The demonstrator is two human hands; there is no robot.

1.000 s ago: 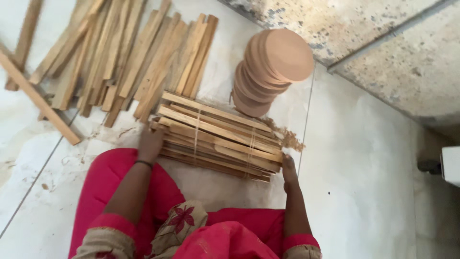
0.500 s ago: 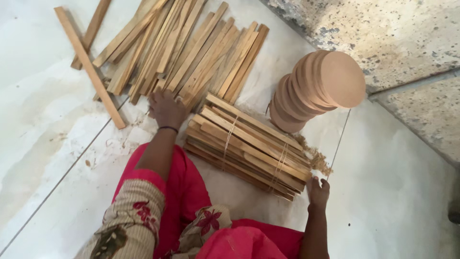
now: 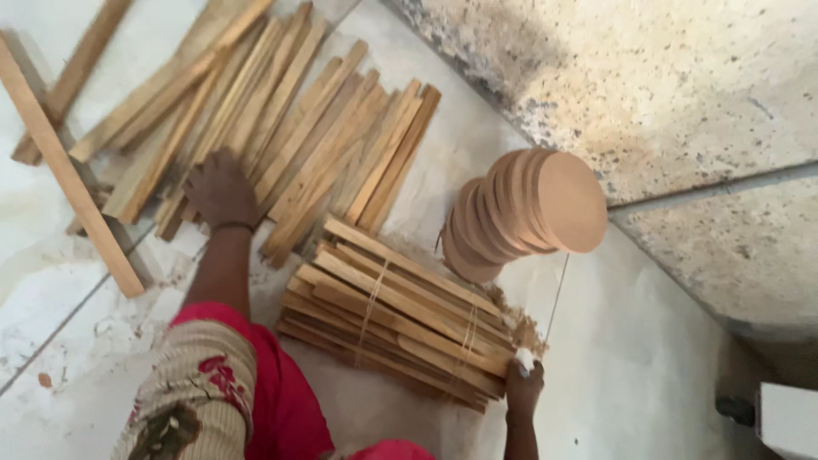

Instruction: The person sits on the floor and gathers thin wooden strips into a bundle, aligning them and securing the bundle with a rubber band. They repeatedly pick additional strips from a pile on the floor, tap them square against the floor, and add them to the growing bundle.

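- Overhead, the floor is pale smooth tile with dark joint lines; a rough speckled stone slab fills the upper right.
- Loose wooden slats lie fanned across the upper left of the floor, roughly parallel and overlapping, with one long slat crossing their left ends.
- Tied bundle of slats lies on the floor at centre, bound by two thin strings, just beside the loose slats and near the disc stack.
- Stack of round wooden discs stands right of the loose slats, leaning to the right, its foot near the bundle's far edge.
- Left hand rests palm down on the loose slats, fingers spread; its grip is flat and closes on nothing.
- Right hand sits at the bundle's near right corner, fingers curled around a small pale scrap; whether it also pinches the thin string rising toward the discs cannot be told.
- Judgement: to handle the slats well, press the loose ends level under the left palm before gathering, and keep the string taut and square across the bundle so it does not slip.
- White box-like object shows at the lower right edge; no label or sign is legible anywhere.
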